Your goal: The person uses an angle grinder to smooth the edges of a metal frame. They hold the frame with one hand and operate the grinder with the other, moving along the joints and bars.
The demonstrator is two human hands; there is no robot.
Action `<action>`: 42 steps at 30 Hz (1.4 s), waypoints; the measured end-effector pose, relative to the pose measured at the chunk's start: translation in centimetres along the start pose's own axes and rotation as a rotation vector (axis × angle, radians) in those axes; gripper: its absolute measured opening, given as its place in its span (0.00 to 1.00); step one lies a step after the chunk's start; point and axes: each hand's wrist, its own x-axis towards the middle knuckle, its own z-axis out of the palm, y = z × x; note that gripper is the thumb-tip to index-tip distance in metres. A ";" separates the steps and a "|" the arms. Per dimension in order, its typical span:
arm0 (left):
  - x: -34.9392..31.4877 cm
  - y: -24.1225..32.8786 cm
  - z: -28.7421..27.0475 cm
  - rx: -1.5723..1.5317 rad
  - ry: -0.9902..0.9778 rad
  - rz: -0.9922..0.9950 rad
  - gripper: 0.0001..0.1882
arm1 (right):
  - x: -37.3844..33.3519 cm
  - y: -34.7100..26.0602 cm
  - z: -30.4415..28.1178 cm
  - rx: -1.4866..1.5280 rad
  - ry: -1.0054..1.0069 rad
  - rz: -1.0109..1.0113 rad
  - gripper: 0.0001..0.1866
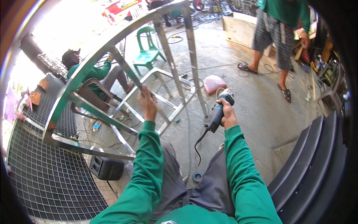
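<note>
The steel frame (112,93) leans across the left half of the view, its long bars running from lower left up toward the top centre. The left hand (146,103) is wrapped around one slanted bar (125,69) of it, fingers curled tight over the metal; the bar runs up and to the left from the fist. To the right, well apart, the right hand (227,115) is clenched around the body of an angle grinder (220,110). The grinder's long axis runs from lower left to upper right, head pointing up and away from the person, cord (198,143) trailing below the fist. Its disc is hard to make out. A wire mesh panel (48,175) lies below the frame.
</note>
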 end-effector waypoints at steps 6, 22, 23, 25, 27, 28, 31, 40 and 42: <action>-0.7 1.3 -0.3 -0.016 0.029 -0.024 0.31 | -1.3 -2.7 -1.6 0.065 -0.026 -0.002 0.13; -1.8 11.2 -4.8 0.013 0.042 -0.159 0.36 | -4.0 -5.3 -5.8 -0.017 0.027 -0.098 0.16; -1.4 12.2 -5.1 0.020 0.065 -0.142 0.37 | -4.1 -5.3 -5.8 -0.003 0.020 -0.104 0.16; -0.6 13.6 -5.5 -0.001 0.094 -0.151 0.38 | -4.2 -5.3 -5.8 -0.016 0.007 -0.124 0.16; 0.4 14.3 -5.9 0.037 0.146 -0.147 0.38 | -4.1 -4.7 -5.3 -0.081 -0.007 -0.144 0.15; 0.8 14.6 -6.0 0.055 0.144 -0.141 0.38 | -4.1 -4.6 -5.3 -0.085 0.009 -0.138 0.15; 2.4 14.4 -6.9 0.052 0.117 -0.139 0.35 | -4.2 -4.0 -5.0 -0.089 -0.024 -0.136 0.16; 10.1 19.0 -7.4 -0.033 -0.038 -0.074 0.26 | -4.2 -1.9 -2.2 -0.068 -0.005 -0.110 0.17; 12.1 20.7 -6.9 0.005 -0.053 -0.026 0.26 | -3.7 -1.4 -0.4 -0.059 0.007 -0.102 0.17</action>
